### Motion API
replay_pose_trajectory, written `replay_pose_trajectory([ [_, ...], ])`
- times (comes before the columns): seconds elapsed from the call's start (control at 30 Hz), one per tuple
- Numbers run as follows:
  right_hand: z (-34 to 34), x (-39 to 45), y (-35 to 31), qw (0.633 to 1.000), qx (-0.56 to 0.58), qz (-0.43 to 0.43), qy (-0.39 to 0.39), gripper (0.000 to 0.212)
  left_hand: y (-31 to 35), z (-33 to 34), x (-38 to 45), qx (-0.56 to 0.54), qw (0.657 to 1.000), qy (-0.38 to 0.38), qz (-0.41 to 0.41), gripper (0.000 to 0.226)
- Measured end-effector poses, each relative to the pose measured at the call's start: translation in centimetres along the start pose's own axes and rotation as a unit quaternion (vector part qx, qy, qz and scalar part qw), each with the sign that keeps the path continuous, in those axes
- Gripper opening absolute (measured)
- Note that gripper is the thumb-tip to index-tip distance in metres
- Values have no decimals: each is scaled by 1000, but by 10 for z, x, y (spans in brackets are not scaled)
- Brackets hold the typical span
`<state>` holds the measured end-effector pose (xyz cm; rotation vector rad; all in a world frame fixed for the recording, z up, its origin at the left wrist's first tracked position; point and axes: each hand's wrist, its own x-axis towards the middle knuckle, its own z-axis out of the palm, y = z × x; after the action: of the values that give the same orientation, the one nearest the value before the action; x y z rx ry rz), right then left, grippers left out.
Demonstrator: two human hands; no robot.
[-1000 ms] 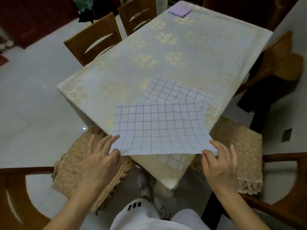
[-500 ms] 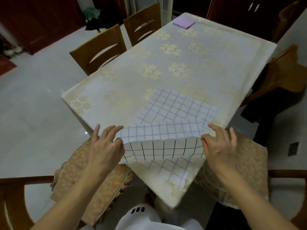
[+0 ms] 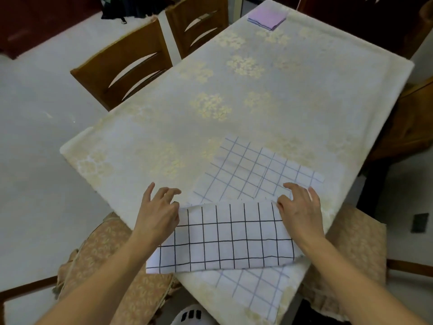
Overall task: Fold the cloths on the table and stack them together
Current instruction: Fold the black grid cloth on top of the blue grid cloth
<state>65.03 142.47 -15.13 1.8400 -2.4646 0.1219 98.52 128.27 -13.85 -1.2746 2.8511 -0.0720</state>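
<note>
At the near corner of the counter (image 3: pixel 164 127), draped in a cream floral tablecloth, I watch my left hand (image 3: pixel 159 213) and right hand (image 3: pixel 301 207) pinch the two ends of the fold in a white cloth with a black grid (image 3: pixel 225 238). It lies doubled over a paler blue-checked cloth (image 3: pixel 255 170) beneath it. A folded lilac cloth (image 3: pixel 267 16) sits at the counter's far corner, well apart.

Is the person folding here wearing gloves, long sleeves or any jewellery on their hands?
No. The left hand and right hand are bare, without gloves, and no rings, watch or bracelets show. Both forearms are uncovered as far as the picture's bottom edge; no sleeve shows.
</note>
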Motion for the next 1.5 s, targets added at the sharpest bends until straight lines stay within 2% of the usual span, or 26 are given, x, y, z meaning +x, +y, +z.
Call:
replay_pose_trajectory([
  [0.27, 34, 14, -1, 999, -3, 12, -46, 21, -16, 32, 17, -5, 999, -35, -5, 13],
  [0.47, 44, 15, -5, 999, 23, 21, -19, 10, -20, 40, 20, -6, 999, -31, -10, 17],
  [0.83, 53, 22, -7, 998, 39, 36, 27, 4, -22, 52, 15, -41, 996, -13, -72, 21],
  [0.93, 52, 26, -5, 995, 63, 66, 42, 13, -23, 52, 15, -75, 989, 10, -126, 23],
  [1.0, 48, 24, -3, 990, 91, 93, 60, 17, -18, 45, 12, -132, 972, 45, -191, 28],
  [1.07, 42, 17, -1, 986, 105, 95, 87, 24, -4, 36, 3, -180, 957, 82, -210, 32],
  [1.17, 34, -4, -2, 981, 124, 94, 113, 28, 28, 33, -23, -193, 970, 79, -125, 32],
  [1.23, 34, -22, 0, 979, 132, 102, 121, 27, 45, 41, -39, -179, 980, 39, -71, 39],
  [1.3, 36, -36, -3, 984, 126, 67, 105, 29, 55, 52, -48, -144, 989, -13, -31, 51],
  [1.4, 44, -45, -27, 994, 107, -17, 22, 47, 62, 69, -50, -114, 992, -63, 3, 68],
  [1.5, 61, -39, -62, 991, 70, -57, -97, 67, 63, 83, -47, -107, 991, -81, 8, 69],
])
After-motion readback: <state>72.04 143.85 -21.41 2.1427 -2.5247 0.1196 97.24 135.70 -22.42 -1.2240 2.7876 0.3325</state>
